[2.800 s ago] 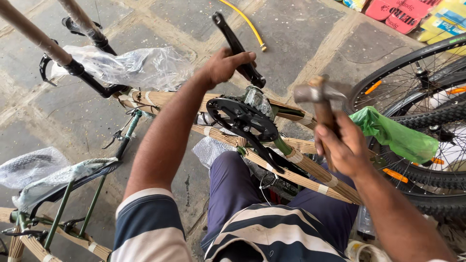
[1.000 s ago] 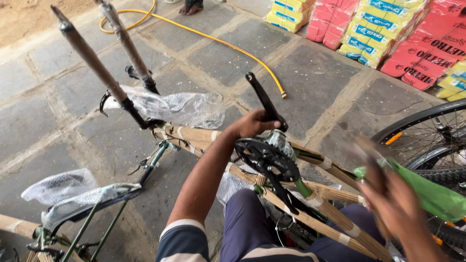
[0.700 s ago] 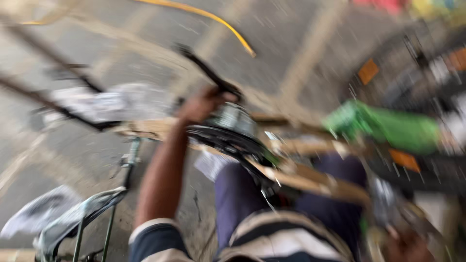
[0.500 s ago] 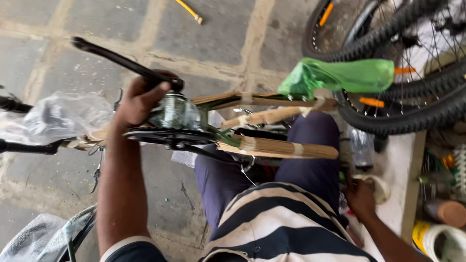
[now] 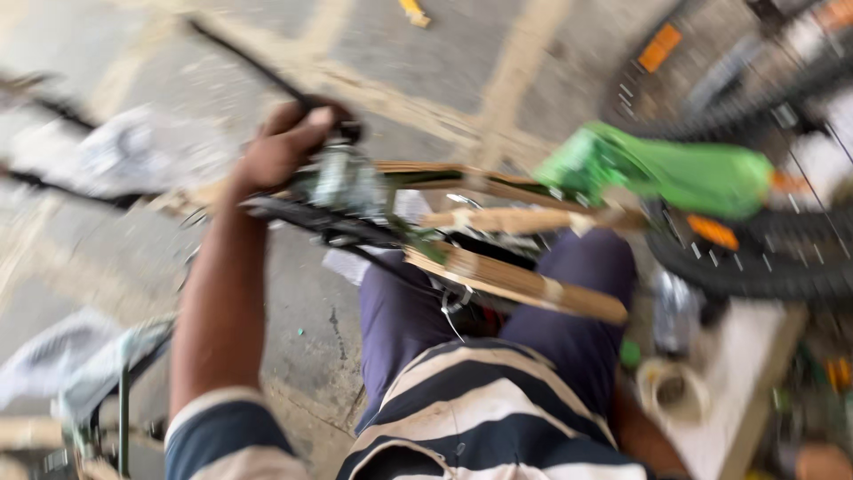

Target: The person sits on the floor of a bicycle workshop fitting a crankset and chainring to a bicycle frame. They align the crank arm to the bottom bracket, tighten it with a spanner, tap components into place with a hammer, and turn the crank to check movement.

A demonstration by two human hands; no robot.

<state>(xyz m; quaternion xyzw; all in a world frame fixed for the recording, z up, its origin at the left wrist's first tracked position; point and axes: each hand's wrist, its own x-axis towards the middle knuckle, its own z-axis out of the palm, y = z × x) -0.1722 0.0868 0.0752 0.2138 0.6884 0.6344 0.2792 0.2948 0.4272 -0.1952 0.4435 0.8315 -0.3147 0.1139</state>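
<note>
The view is blurred. My left hand (image 5: 280,151) is closed around the black crank arm (image 5: 249,67) where it meets the bottom bracket of an upturned bicycle frame. The frame tubes (image 5: 524,284) are wrapped in brown paper and lie across my lap. The dark chainring (image 5: 311,222) sits just below my left hand. A green plastic-wrapped part (image 5: 666,169) sticks out at the right end of the frame. Only my right forearm (image 5: 640,431) shows, dropping out of the picture at the bottom right. My right hand is hidden.
A bicycle wheel with a black tyre (image 5: 755,267) and an orange reflector (image 5: 662,46) stands at the right. A white round tub (image 5: 671,391) sits on a pale board beside my leg. Crumpled clear plastic (image 5: 115,156) and a metal rack (image 5: 98,373) lie at the left on the paved floor.
My right hand held a hammer above the frame, then swung down to the right and out of view. The camera tilted toward my lap. My left hand stayed on the crank.
</note>
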